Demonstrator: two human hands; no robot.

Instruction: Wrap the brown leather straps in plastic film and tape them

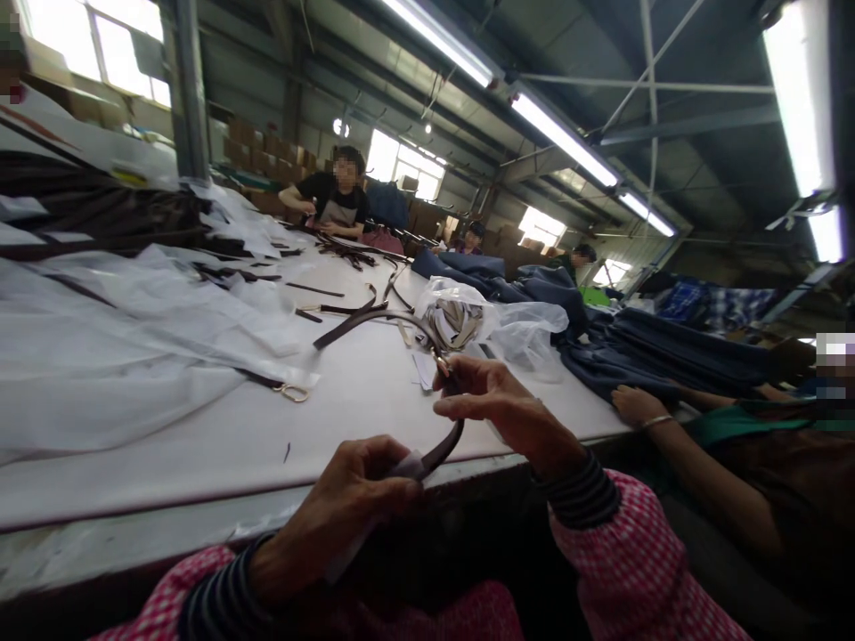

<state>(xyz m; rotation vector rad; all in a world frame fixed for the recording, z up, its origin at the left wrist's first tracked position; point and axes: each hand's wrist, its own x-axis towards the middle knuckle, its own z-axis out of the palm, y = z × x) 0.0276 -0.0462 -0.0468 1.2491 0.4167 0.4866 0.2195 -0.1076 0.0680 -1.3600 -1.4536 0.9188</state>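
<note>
A dark brown belt runs between my two hands over the table's front edge. My left hand is closed on its near part, with a piece of thin white wrapping under the fingers. Pinched in my right hand is the belt near its gold-coloured metal fitting. Beyond that hand, a strap length curves up and left above the white table. Whether this length belongs to the same belt is hard to tell.
White wrapping sheets cover the left side, with a buckle poking out. More belts lie farther back. A clear plastic bag sits beside a pale coiled bundle. Dark blue cloth and a co-worker's arm are at right.
</note>
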